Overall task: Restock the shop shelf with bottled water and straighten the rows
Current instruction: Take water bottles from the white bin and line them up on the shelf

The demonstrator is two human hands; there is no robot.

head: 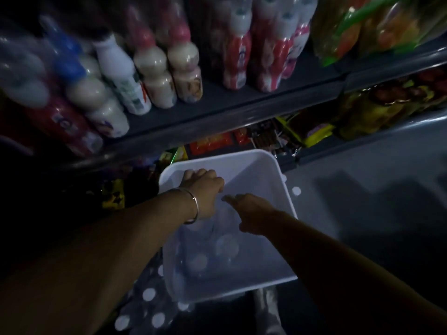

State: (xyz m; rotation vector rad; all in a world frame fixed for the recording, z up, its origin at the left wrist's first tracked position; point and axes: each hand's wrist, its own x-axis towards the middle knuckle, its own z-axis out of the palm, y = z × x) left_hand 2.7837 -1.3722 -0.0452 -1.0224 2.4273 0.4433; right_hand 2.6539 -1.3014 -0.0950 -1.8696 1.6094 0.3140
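**Both hands down in the tub**

Your water bottles (227, 246) stand cap-up in the near end of the white tub (278, 175). Your right hand (251, 215) hovers above them, fingers extended and holding nothing. Your left hand (205, 189) reaches deeper; its curled fingers hide whatever they hold. Beyond the tub, the shelf (229, 110) carries milky drink bottles (154, 76), probably where restocking goes.

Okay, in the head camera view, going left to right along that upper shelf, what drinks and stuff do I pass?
Red-labelled bottle → cream bottles with blue caps → white bottle → beige bottles with pink caps → red-and-white bottles → green and orange packs.
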